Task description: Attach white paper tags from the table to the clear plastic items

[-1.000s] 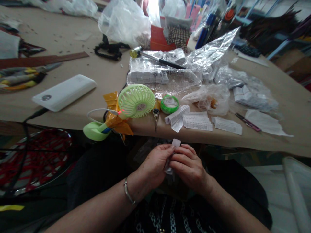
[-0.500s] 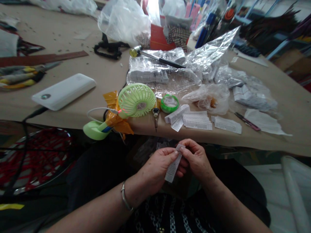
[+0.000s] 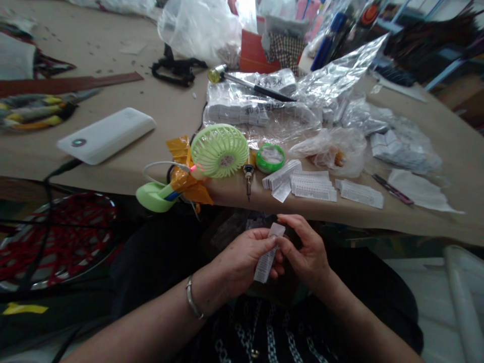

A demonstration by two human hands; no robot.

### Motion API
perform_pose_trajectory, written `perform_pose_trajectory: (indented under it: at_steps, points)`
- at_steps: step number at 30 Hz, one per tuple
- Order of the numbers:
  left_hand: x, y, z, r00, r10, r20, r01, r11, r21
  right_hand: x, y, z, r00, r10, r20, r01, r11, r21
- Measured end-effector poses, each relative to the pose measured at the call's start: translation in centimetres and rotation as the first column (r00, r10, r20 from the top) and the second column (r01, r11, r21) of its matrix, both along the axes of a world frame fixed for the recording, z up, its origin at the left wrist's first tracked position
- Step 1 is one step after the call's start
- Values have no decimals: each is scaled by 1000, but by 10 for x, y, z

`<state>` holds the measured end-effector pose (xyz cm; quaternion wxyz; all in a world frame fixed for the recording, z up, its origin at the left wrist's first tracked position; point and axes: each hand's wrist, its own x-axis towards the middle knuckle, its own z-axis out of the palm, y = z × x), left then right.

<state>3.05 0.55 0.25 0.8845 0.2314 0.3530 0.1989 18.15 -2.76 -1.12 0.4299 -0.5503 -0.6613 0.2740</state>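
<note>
In front of my body, below the table edge, my left hand [image 3: 245,257] pinches a narrow white printed label [image 3: 265,266] between thumb and fingers. The label hangs at a slant, its top end sticking up past the thumb. My right hand [image 3: 308,252] is close beside it on the right. Its thumb tip is at the label's edge near my left thumb, while the index finger is lifted apart from the thumb. Similar printed labels lie on the table ahead: a fanned row [image 3: 313,186], a folded pile [image 3: 280,180] and a smaller stack [image 3: 360,193].
A green clip fan [image 3: 220,151] with orange tape stands at the table edge, beside a soldering-iron-like tool [image 3: 248,181] and a green round tub [image 3: 270,158]. A pink-handled cutter [image 3: 393,189], a power bank [image 3: 107,135], a hammer [image 3: 251,85] and plastic bags [image 3: 333,151] lie around.
My right index finger has lifted off the label's top end, and the right hand has opened slightly. My left hand keeps its pinch. The view has shifted a little.
</note>
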Motion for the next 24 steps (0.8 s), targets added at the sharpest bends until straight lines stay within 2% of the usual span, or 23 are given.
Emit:
perform_pose_trajectory:
  at_steps: [4,8,10,12,14,16,19,24]
  points:
    - [-1,0,-4,1000,5,11,-5,1000,20,2,0,-1,993,20,118,-24,999,31]
    - [0,0,-5,1000,7,15,-8,1000,31,0,0,-1,997,3,80,-5,1000,21]
    - [0,0,-4,1000,17,2,-17,999,35,-1,0,0,1000,-24,-19,23,999,-48]
    - [-1,0,-3,999,32,-13,-32,998,51,-1,2,-1,982,-65,-176,34,983,-178]
    - [-2,0,-2,999,37,-16,-35,997,73,-2,5,-2,928,-93,-361,-29,948,-318]
    - [-4,0,-2,999,32,-22,-30,995,91,-3,8,-4,845,-113,-522,-129,905,-405]
    - [-5,0,-2,999,26,-34,-23,995,99,-7,12,-7,756,-147,-638,-211,867,-451]
    - [-8,0,2,998,37,-42,-33,994,101,-13,15,-7,694,-181,-697,-236,858,-457]
